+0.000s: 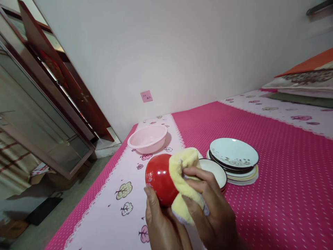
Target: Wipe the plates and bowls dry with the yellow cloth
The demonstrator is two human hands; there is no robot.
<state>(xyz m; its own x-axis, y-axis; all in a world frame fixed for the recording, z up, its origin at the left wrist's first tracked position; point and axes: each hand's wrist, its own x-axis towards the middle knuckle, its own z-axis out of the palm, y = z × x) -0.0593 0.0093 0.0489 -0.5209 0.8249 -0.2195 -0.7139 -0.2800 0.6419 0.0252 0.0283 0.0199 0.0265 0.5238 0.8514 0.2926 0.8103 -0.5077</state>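
My left hand (158, 217) grips a glossy red bowl (159, 178) from below, holding it up over the bed. My right hand (208, 205) is closed on a yellow cloth (182, 177) and presses it against the right side of the red bowl. Just behind the cloth lies a white bowl with a red outside (217, 172). To its right stands a stack of plates (234, 158) with a pale patterned plate on top.
A pink plastic basin (148, 138) sits on the far left part of the bed. The bed is covered by a pink dotted sheet (286, 194) with a pale tree-print strip. Pillows (304, 85) lie far right. A mirrored door (39, 114) stands left.
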